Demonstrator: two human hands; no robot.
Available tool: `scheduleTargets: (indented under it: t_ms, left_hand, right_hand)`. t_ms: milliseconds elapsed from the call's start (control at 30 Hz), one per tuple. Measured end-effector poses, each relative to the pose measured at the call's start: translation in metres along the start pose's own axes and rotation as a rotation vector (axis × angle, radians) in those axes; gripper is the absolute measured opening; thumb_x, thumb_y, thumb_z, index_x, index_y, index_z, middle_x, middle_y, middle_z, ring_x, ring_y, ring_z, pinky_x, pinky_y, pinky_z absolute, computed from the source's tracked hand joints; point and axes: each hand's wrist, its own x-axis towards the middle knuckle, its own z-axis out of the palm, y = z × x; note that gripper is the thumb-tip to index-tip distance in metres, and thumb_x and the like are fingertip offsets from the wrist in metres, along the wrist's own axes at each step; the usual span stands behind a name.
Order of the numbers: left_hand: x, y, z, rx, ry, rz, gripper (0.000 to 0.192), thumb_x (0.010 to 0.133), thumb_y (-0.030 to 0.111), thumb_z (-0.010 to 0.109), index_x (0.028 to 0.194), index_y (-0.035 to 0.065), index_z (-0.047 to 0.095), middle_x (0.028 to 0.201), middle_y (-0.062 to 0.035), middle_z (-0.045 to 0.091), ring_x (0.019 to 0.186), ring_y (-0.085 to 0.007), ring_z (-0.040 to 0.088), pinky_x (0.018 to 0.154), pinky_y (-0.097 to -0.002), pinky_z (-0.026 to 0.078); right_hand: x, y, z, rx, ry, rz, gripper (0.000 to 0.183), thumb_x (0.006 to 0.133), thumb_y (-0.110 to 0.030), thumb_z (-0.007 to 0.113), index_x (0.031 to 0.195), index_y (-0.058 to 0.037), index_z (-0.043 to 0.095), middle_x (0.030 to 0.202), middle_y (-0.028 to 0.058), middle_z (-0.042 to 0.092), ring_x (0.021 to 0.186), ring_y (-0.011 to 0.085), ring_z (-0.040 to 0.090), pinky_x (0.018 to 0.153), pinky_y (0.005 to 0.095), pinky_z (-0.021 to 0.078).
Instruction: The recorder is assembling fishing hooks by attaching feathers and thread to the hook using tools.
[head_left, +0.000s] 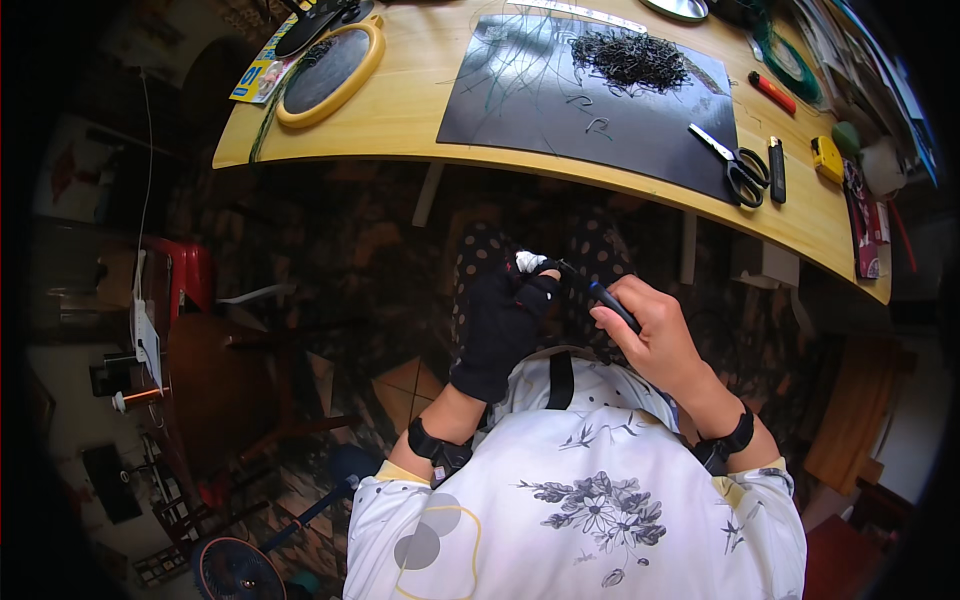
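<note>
My left hand (510, 322) wears a black glove with some fingertips bare and a white wrap (531, 261) around one finger. It is held over my lap with the fingers curled in; whether a small thing is pinched there is too small to tell. My right hand (651, 326), bare, grips a slim hand tool (616, 306) with a dark handle and a blue band. The tool's dark tip points at my left fingertips and seems to meet them. Both hands are below the table's front edge, above dotted trousers (480, 251).
On the wooden table (405, 97), a dark board (510, 112) bears a heap of fishing hooks (630, 60), loose hooks (598, 125) and green line. Scissors (742, 176), a black cutter (777, 171), a red lighter (772, 92) and a yellow tape measure (827, 159) lie right; a yellow-rimmed round tray (330, 75), left.
</note>
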Motion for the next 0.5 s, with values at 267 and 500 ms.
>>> scheduleTargets:
  t_ms: [267,500]
  left_hand:
    - [0.0017,0.0004,-0.0006,0.034,-0.048,-0.061,0.006,0.089,0.006,0.069,0.094,0.0047,0.069,0.082,0.0051,0.063,0.074,-0.0037,0.054,0.065,-0.0221,0.042]
    - [-0.0008,-0.0004,0.0025,-0.062,-0.008,-0.071,0.005,0.089,0.007,0.070,0.093,0.0043,0.070,0.081,0.0052,0.063,0.075,-0.0031,0.054,0.065,-0.0222,0.042]
  right_hand:
    - [-0.0030,0.0019,0.0021,0.512,-0.119,0.357,0.028,0.099,-0.023,0.059,0.086,0.0014,0.066,0.083,0.0068,0.069,0.067,0.0098,0.062,0.057,0.0242,0.0498]
    - [-0.0014,0.0005,0.0008,1.041,-0.142,0.510,0.036,0.102,-0.026,0.052,0.080,-0.0009,0.063,0.085,0.0133,0.067,0.066,0.0137,0.062,0.056,0.0253,0.0486]
